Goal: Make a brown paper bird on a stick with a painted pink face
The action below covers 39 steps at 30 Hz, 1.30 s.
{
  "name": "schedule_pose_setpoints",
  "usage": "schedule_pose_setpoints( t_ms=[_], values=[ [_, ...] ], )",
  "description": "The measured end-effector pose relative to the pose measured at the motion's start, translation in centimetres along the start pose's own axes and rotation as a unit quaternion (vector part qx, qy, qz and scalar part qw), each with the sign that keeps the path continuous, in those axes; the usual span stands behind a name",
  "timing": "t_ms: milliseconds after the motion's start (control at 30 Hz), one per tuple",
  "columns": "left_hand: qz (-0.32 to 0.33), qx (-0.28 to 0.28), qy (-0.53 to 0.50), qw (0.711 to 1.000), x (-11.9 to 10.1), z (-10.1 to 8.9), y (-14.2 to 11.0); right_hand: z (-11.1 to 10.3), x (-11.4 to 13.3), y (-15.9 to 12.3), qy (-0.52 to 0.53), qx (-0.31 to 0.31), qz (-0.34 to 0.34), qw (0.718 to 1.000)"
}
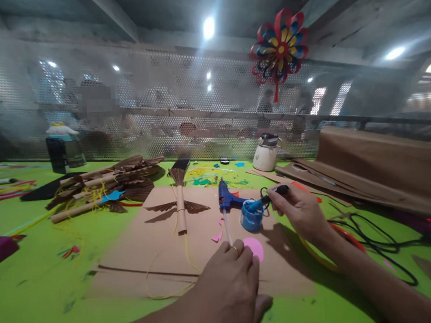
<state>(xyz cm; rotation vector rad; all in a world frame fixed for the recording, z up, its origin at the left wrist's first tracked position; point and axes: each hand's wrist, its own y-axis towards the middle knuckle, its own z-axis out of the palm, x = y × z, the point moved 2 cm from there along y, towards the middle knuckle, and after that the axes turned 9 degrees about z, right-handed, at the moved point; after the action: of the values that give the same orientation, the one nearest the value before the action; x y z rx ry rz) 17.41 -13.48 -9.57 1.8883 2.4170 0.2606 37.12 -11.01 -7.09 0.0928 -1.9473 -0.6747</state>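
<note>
My right hand [298, 210] is closed around a brush [274, 195] with a black end. The brush's blue-coated tip reaches into a small jar of blue paint [251, 217]. My left hand [228, 280] lies palm down on the brown cardboard [133, 241], thumb spread, its fingers at the edge of a pink paper circle [254, 249]. Its fingertips are partly hidden. Just beyond them is a blue glue gun [226, 195] with a whitish glue stick pointing toward my left hand. To the left lies a brown paper figure [181, 206] with pleated wings and tail.
A pile of similar paper figures [109, 185] lies at left on the green table [38, 274]. Yellow scraps [209, 172] and a white flask [265, 153] stand behind. Brown paper sheets [380, 168] and a black cable [380, 249] are at right. A mesh screen [180, 101] borders the back.
</note>
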Motion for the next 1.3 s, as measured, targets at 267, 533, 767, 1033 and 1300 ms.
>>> schedule_pose_setpoints(
  t_ms=[267,533,767,1033,1300],
  values=[
    [-0.023,0.002,-0.013,1.000,-0.6,-0.3,-0.2,-1.1,0.0,0.5,0.040,-0.028,0.034,0.998],
    [-0.031,0.004,0.002,1.000,-1.2,-0.1,0.1,-1.5,-0.4,0.4,0.115,-0.045,0.082,0.989],
    [-0.018,-0.005,-0.007,1.000,-1.2,-0.2,0.2,-1.9,0.8,-0.3,0.178,-0.046,0.116,0.976],
    [-0.012,-0.016,-0.027,0.999,-1.0,0.7,0.1,-1.4,0.6,-1.2,0.082,-0.002,0.099,0.992],
    [0.023,-0.011,-0.063,0.998,-0.3,1.7,0.2,-0.9,1.6,-1.6,-0.065,0.038,0.053,0.996]
  ],
)
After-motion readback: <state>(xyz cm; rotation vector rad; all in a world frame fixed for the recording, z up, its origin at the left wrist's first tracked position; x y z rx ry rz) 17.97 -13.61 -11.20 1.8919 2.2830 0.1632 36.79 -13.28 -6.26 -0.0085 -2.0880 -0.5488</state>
